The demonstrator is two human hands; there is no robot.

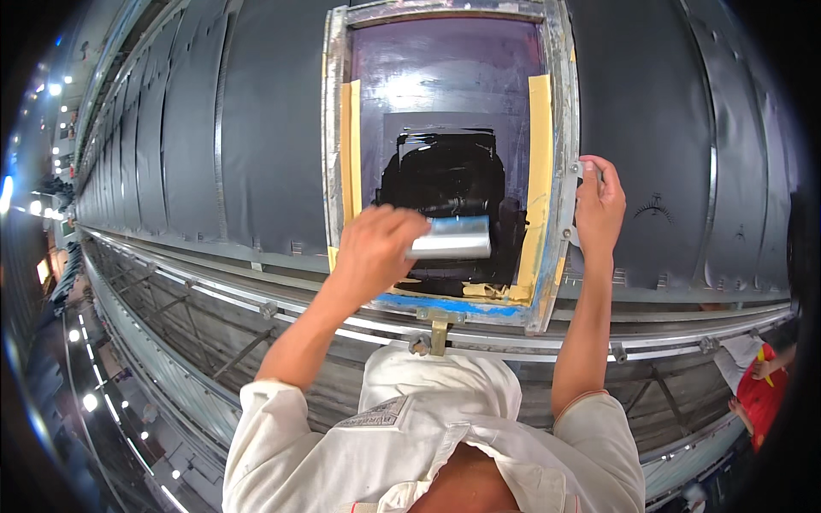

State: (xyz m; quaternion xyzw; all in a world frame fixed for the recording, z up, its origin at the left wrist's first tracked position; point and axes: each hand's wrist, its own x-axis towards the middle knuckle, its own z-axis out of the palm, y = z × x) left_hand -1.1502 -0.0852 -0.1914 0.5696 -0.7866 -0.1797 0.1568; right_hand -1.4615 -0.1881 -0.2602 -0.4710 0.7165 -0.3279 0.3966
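A metal-framed printing screen [560, 111] lies in front of me, its purple mesh [453, 47] edged with yellow tape. Black ink [445, 171] covers the middle and lower part of the mesh. My left hand [376, 248] is wrapped round a squeegee [453, 239] with a silvery metal holder, held low over the inked area. Whether its blade touches the mesh is hidden. At the frame's right side, my right hand [601, 205] grips a light metal handle [578, 184], fingers curled over its upper end.
Dark fabric panels [274, 111] run along the long table on both sides of the frame. A printed black mark [654, 208] shows on one to the right. A metal rail [667, 342] passes along the table's near edge. Another person in red [761, 385] is at far right.
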